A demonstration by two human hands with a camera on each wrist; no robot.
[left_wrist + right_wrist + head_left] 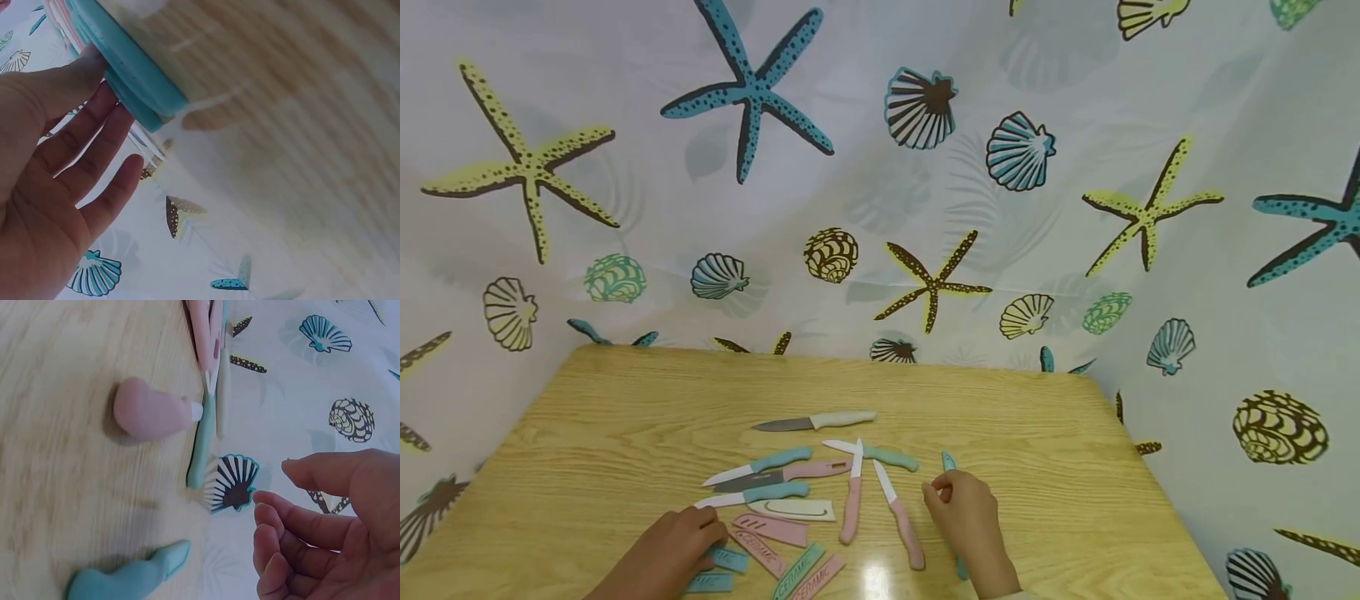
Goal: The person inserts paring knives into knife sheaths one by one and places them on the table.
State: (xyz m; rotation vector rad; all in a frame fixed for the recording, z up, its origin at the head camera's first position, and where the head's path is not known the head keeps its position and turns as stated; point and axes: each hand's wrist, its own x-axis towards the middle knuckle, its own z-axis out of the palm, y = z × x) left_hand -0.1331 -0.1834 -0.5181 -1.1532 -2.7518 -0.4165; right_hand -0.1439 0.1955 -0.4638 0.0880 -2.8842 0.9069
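Note:
At the lower left of the head view, my left hand (pixel 670 546) pinches the edge of a blue knife sheath (pixel 728 559) between thumb and fingers. A second blue sheath (pixel 709 582) lies alongside. In the left wrist view, thumb and fingertips meet the blue sheath (pixel 134 103). My right hand (pixel 966 512), fingers loosely bent, hovers over a blue knife (pixel 948 461) in its sheath, partly hidden under the hand. The right wrist view shows a gap between thumb and index finger, with the sheathed blue knife (pixel 119 582) lying apart from them.
Mid-table lie bare-bladed knives: a white-handled one (pixel 842 419), a green one (pixel 891 457), two pink ones with white blades (pixel 904 525), a dark-bladed pink one (pixel 816 469) and two blue ones (pixel 778 492). Cream (pixel 793 509), pink (pixel 771 528) and green sheaths (pixel 799 571) lie near the left hand.

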